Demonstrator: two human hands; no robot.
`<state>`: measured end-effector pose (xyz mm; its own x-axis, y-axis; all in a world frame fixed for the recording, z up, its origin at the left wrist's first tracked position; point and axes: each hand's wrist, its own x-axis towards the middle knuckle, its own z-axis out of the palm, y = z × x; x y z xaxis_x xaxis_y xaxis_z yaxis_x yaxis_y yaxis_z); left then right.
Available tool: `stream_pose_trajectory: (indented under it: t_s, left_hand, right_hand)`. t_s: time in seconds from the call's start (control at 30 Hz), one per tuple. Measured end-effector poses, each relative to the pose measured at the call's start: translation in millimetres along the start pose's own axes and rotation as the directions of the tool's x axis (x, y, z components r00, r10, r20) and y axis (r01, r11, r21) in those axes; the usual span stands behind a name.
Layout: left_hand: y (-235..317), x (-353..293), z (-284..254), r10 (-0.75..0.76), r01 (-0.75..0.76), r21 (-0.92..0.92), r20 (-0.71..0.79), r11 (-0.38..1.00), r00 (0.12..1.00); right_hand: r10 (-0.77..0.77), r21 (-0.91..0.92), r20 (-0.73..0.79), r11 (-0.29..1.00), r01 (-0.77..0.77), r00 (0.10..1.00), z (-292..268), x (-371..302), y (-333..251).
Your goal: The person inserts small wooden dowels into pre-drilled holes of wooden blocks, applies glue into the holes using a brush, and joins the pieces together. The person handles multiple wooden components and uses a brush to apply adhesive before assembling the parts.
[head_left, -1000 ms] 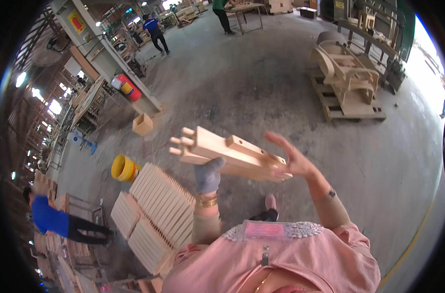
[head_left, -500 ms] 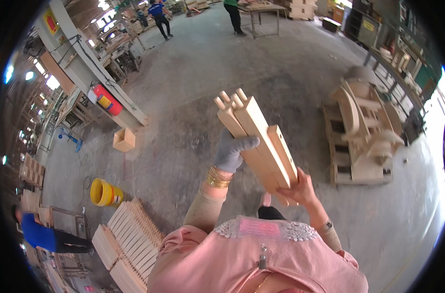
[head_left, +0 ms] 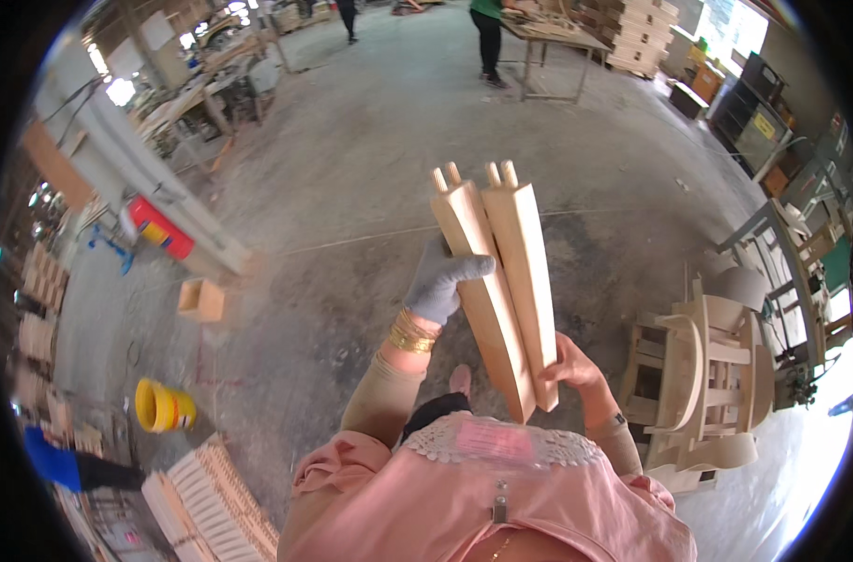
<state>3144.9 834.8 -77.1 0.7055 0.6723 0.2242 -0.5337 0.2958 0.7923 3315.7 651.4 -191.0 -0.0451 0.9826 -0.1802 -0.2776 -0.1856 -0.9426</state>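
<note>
Two long, pale wooden pieces with dowels lie side by side in front of my body, their dowel ends pointing away from me. Around the left wooden piece (head_left: 487,309) wraps my left hand (head_left: 437,281), in a grey glove, its thumb across the upper face. My right hand (head_left: 572,363), bare, grips the near end of the right wooden piece (head_left: 523,253) from its right side. Two short dowels stick out of the far end of each piece. A narrow gap runs between them at the far end. What lies beneath them is hidden.
Stacked wooden parts (head_left: 211,501) lie at lower left, near a yellow bucket (head_left: 169,408) and a wooden box (head_left: 201,301). A red fire extinguisher (head_left: 160,228) hangs on a pillar (head_left: 117,159). Curved wooden frames (head_left: 707,365) stand at right. Beyond, a person stands by a table (head_left: 557,36).
The bundle has turned more upright, and its pieces now lie flat side by side. The holed piece seen on the right side is no longer visible. My view has swung to the right.
</note>
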Motion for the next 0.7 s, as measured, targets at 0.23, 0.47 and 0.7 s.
stream_pose_trajectory:
  t_s: [0.23, 0.47, 0.7]
  left_hand:
    - [-87.0, 308.7, -35.8, -0.212, 0.222, -0.107, 0.093, 0.969, 0.973]
    - [-183.1, 609.1, -67.6, -0.194, 0.243, -0.184, 0.249, 0.953, 0.949]
    - [-230.3, 859.3, -109.2, -0.135, 0.18, -0.246, 0.189, 0.952, 0.973]
  right_hand:
    - [-0.032, 0.435, -0.08, 0.898, 0.063, 0.996, -205.4, 148.4, -69.0]
    - [-0.021, 0.628, -0.039, 0.777, 0.041, 0.999, -422.2, 317.9, -163.2]
    - [-0.043, 0.61, 0.004, 0.792, 0.032, 0.999, -600.9, 499.0, -256.3]
